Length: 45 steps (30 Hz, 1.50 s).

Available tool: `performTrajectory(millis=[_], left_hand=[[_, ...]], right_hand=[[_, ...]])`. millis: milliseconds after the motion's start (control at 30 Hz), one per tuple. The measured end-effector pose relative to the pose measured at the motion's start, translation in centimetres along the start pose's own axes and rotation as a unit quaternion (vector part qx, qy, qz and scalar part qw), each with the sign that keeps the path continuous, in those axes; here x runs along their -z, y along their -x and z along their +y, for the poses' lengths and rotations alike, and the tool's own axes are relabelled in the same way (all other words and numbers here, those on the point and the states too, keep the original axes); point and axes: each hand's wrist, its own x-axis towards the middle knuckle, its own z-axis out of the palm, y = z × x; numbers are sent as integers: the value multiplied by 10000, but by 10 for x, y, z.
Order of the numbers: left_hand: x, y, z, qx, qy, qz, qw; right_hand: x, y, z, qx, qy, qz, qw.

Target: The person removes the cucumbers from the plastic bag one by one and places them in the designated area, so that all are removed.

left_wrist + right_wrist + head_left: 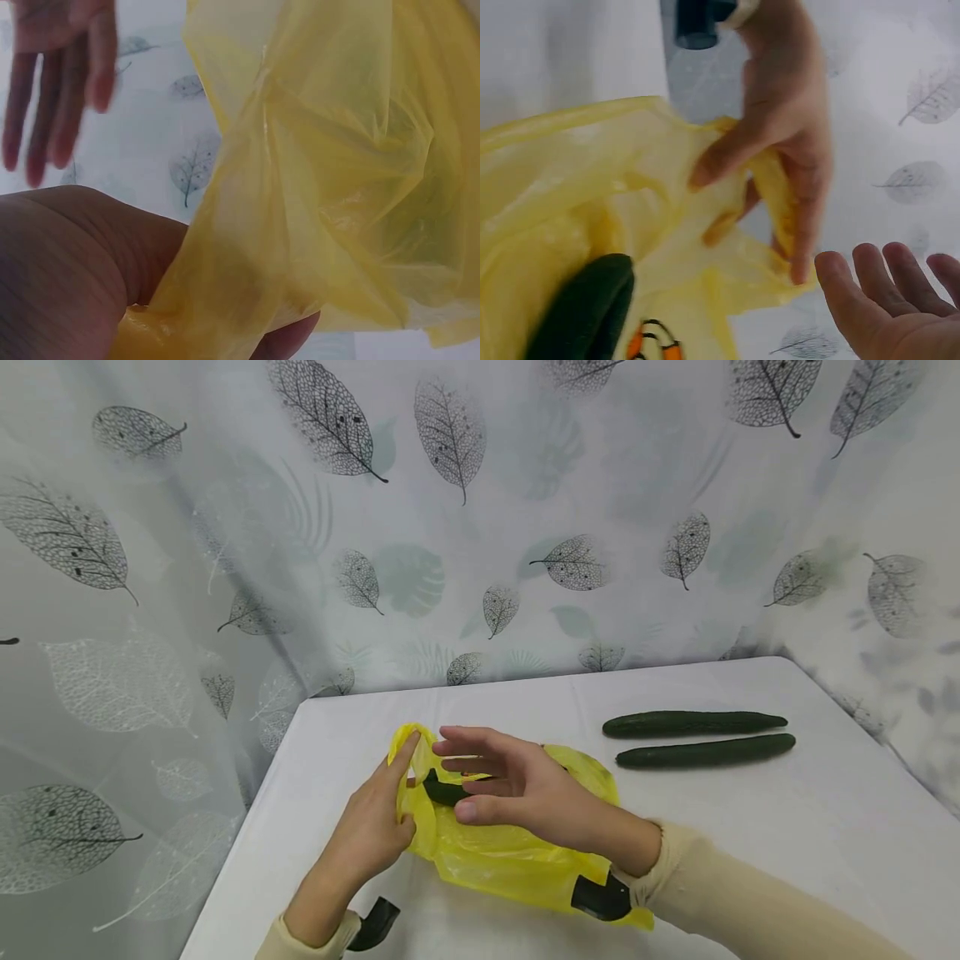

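Observation:
A yellow plastic bag point(517, 864) lies on the white table with its mouth toward the left. My left hand point(372, 822) grips the bag at its mouth, thumb and fingers spread around the film, as the right wrist view shows. Inside the mouth, the dark green end of a cucumber point(444, 791) shows; in the right wrist view the cucumber point(585, 311) appears at the lower left. Above the bag hovers my right hand point(525, 793), fingers extended and apart, holding nothing. The left wrist view shows the bag film point(322, 180) bunched in the left hand point(67, 262).
Two cucumbers, one farther back point(693, 723) and one nearer point(705, 752), lie side by side on the table point(810, 827) at the right. A leaf-printed curtain point(480, 543) hangs behind the table. Black wrist devices point(600, 897) sit at both cuffs.

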Motion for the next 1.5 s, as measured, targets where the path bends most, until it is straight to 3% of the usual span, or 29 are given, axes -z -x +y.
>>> performTrajectory(millis=[133, 333, 567, 700, 933, 1200, 1367, 1500], left_hand=[[-2, 0, -2, -70, -29, 87, 9999], [-3, -1, -4, -167, -94, 177, 9997], [-3, 0, -4, -185, -112, 185, 9996], [-3, -1, -5, -190, -144, 197, 9995], [-3, -1, -6, -176, -132, 204, 9995], [-2, -3, -4, -211, -220, 228, 9993], [-2, -2, -4, -227, -226, 220, 9992], [-2, -2, -4, -207, -213, 214, 9993]], right_hand=[[2, -1, 19, -497, 172, -99, 9986], [6, -4, 46, -1004, 1072, 13, 9891], [15, -6, 70, -1091, 2066, -75, 9723], [20, -6, 79, -1195, 2546, -213, 9594], [26, -8, 91, -1244, 3354, -34, 9338], [34, -5, 105, -1334, 4263, 89, 8946], [38, -3, 110, -1382, 4670, 87, 8734], [43, -2, 115, -1414, 4854, 86, 8627]])
